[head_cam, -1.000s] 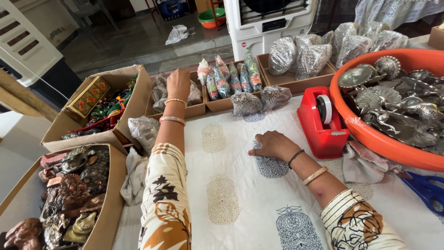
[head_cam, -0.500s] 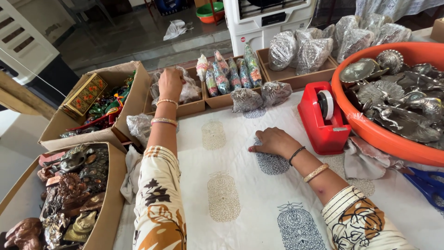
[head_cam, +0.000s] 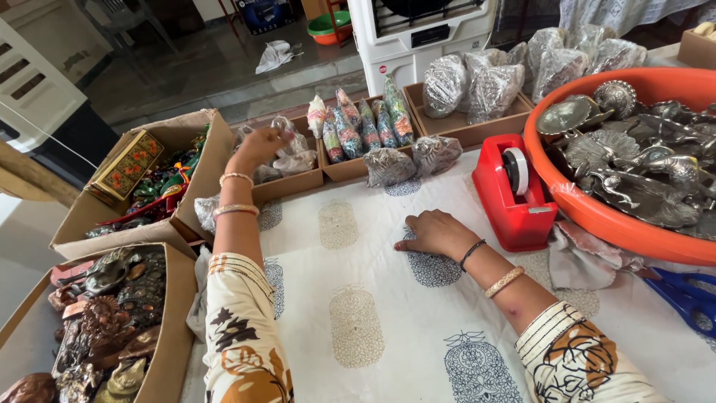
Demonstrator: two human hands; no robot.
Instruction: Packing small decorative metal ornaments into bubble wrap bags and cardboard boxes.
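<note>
My left hand (head_cam: 259, 146) reaches forward into a shallow cardboard tray (head_cam: 292, 183) and its fingers close around a clear plastic-wrapped packet (head_cam: 287, 130); other wrapped packets (head_cam: 296, 161) lie in the same tray. My right hand (head_cam: 435, 232) rests palm down on the white block-printed cloth (head_cam: 358, 298), fingers loosely curled, holding nothing. Both wrists wear bangles. Two wrapped silvery items (head_cam: 388, 166) lie on the cloth just beyond my right hand.
A red tape dispenser (head_cam: 509, 192) stands right of my right hand, beside an orange tub (head_cam: 589, 209) of silver metal pieces. Trays of wrapped colourful figures (head_cam: 358, 123) and silvery bundles (head_cam: 470, 86) sit at the back. Cardboard boxes (head_cam: 160, 138) of ornaments stand left. Blue scissors (head_cam: 690, 295) lie right.
My left hand has drifted left along the tray and closed on a wrapped packet. My right hand stays resting on the cloth.
</note>
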